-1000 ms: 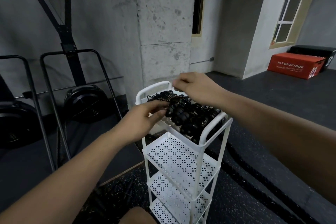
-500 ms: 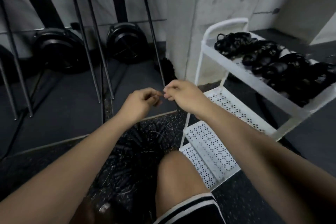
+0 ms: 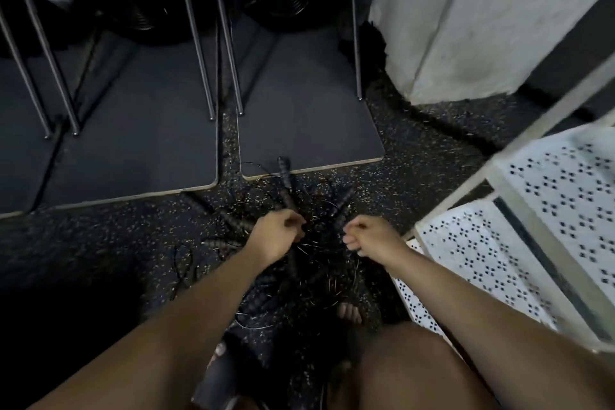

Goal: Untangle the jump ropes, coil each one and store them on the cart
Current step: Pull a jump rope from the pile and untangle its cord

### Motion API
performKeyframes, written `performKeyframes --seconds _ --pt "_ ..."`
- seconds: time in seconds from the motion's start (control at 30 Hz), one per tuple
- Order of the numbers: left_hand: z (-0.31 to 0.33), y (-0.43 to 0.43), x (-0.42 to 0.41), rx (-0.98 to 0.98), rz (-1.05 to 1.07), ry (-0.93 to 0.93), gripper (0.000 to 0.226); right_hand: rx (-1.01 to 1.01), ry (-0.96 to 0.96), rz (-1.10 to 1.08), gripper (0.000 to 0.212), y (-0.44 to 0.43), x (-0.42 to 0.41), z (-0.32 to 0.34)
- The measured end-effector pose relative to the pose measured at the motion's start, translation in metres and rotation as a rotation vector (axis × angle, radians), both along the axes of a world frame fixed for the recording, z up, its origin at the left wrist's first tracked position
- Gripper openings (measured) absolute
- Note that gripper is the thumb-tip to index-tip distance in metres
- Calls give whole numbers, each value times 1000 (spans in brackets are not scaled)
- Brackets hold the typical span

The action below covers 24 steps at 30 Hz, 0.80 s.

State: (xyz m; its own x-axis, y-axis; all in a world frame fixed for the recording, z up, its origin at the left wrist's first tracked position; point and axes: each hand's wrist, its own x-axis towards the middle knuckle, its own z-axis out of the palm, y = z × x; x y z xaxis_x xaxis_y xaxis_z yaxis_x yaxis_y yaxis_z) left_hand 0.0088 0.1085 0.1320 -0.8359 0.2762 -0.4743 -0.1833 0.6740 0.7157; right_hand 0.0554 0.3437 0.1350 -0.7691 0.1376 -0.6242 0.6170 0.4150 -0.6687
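Several jump ropes [image 3: 285, 183] lie tangled on the speckled floor [image 3: 416, 170], partly under both hands. Left hand [image 3: 276, 236] curled among the handles, grip unclear. Right hand [image 3: 369, 240] fisted over the pile; cannot tell if it holds cord. White cart [image 3: 472, 243] just right.

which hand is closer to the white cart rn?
Right. The right hand is just left of the cart, near its lower shelf edge. The left hand is farther left, on the other side of the tangled jump ropes.
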Motion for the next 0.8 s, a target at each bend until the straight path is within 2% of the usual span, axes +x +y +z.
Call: performKeyframes --seconds 0.03,0.17,0.37,0.5,0.67,0.8 --pt "-28 -1 -12 -12 -2 -17 19 4 -20 -10 18 2 -13 -32" --pt "-77 1 -26 -67 -24 -45 20 176 -5 60 23 7 -29 -84" --pt "-161 16 -55 -80 -53 -33 23 424 30 263 47 15 -91 -178" --pt "-201 20 -66 -96 -122 -40 29 632 81 470 52 27 -132 -222" --pt "-235 18 -73 -89 -169 -11 26 893 170 790 91 41 -181 -264" --pt "-251 12 -81 -95 -154 -20 24 1007 83 966 91 48 -218 -286"
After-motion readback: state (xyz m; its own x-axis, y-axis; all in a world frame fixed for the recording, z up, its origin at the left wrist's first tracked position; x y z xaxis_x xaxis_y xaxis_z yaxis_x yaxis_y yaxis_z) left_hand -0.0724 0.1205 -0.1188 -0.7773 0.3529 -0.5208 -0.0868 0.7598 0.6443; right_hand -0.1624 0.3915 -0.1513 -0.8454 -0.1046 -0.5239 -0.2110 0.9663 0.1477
